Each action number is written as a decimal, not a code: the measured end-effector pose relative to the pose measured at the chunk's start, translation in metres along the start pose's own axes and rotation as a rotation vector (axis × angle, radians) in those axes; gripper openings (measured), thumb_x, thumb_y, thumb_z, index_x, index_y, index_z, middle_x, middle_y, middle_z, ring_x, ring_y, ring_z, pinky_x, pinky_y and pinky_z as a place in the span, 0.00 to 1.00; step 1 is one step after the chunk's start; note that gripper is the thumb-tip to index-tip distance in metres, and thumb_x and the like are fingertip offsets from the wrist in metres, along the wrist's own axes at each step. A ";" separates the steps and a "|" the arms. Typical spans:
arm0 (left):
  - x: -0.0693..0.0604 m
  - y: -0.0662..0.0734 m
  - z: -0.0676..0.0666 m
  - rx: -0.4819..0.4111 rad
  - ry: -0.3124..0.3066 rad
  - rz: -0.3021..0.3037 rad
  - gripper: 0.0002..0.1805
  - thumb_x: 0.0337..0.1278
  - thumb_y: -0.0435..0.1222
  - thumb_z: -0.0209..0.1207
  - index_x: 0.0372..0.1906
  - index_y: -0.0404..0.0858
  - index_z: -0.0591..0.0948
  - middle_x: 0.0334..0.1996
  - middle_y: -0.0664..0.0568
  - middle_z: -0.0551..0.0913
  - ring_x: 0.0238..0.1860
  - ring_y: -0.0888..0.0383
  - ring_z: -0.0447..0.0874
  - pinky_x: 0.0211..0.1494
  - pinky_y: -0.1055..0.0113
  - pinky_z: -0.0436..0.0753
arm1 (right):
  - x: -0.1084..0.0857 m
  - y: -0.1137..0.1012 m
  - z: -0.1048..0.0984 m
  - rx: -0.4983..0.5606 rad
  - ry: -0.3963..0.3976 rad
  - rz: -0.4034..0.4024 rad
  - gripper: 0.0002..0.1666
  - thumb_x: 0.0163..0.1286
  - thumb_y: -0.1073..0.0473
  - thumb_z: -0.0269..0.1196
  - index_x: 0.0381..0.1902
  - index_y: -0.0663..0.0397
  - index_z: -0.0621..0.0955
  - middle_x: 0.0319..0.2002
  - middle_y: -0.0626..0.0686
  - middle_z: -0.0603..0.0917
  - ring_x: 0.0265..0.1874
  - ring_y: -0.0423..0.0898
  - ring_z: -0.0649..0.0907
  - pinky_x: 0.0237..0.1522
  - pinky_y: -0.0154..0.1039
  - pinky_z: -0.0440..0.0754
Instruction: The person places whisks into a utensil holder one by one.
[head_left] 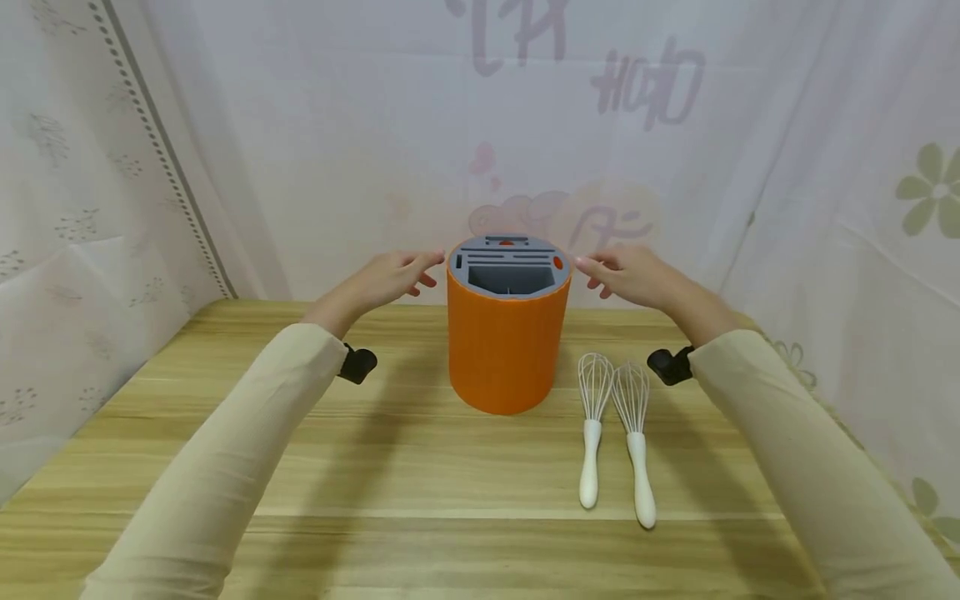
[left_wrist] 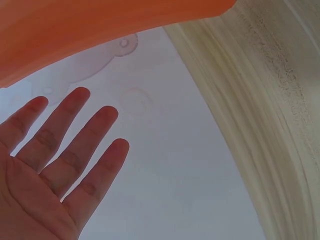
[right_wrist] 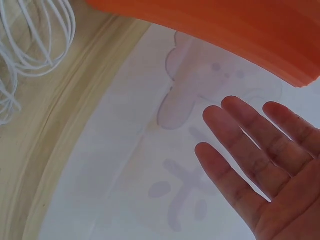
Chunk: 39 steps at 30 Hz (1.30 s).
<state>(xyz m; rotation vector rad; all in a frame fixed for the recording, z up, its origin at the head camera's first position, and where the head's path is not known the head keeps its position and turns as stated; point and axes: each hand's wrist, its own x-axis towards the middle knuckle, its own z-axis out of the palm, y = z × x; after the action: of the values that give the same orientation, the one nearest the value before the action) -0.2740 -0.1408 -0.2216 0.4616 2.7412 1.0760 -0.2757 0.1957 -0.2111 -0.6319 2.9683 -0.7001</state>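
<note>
Here, two white wire whisks are lying at five o'clock from the orange cylindrical grey-topped holder, which is standing upright, seemingly stiff, smooth, weighty, best held between palms. Left hand and right hand, fingers spread, empty, are flanking its rim at nine and three o'clock.

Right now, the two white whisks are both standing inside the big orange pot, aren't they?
Not quite: the two white whisks aren't inside the big orange pot. The head view shows both lying on the wooden table, to the right of the pot.
</note>
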 end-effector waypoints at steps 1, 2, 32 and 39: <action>0.001 0.000 0.000 -0.001 -0.007 0.008 0.35 0.65 0.61 0.36 0.67 0.45 0.66 0.57 0.42 0.76 0.53 0.45 0.77 0.62 0.50 0.71 | 0.001 0.000 0.001 0.008 -0.003 0.002 0.32 0.73 0.41 0.44 0.61 0.59 0.72 0.44 0.62 0.84 0.38 0.54 0.85 0.49 0.54 0.77; 0.002 0.001 0.001 -0.004 -0.014 0.012 0.34 0.65 0.60 0.36 0.67 0.44 0.66 0.58 0.42 0.76 0.53 0.45 0.78 0.61 0.50 0.72 | 0.002 -0.001 0.001 0.014 -0.005 0.002 0.32 0.73 0.41 0.44 0.60 0.60 0.72 0.43 0.62 0.84 0.38 0.55 0.85 0.49 0.54 0.77; 0.013 0.004 0.025 -0.429 -0.119 -0.011 0.30 0.70 0.53 0.32 0.64 0.36 0.59 0.56 0.36 0.68 0.52 0.43 0.76 0.55 0.54 0.79 | 0.009 -0.004 0.020 0.801 -0.139 0.050 0.30 0.75 0.54 0.44 0.70 0.59 0.55 0.61 0.63 0.67 0.42 0.48 0.80 0.48 0.47 0.82; 0.013 0.002 0.024 -0.429 -0.112 -0.012 0.31 0.70 0.53 0.31 0.67 0.38 0.57 0.57 0.36 0.67 0.53 0.43 0.75 0.54 0.55 0.80 | 0.012 -0.004 0.021 0.806 -0.119 0.053 0.29 0.75 0.53 0.44 0.69 0.58 0.57 0.60 0.62 0.67 0.42 0.49 0.80 0.48 0.50 0.81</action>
<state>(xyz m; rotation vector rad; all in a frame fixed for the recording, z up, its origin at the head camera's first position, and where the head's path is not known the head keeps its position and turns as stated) -0.2791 -0.1198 -0.2381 0.4220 2.3200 1.5305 -0.2828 0.1794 -0.2273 -0.4855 2.2695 -1.6284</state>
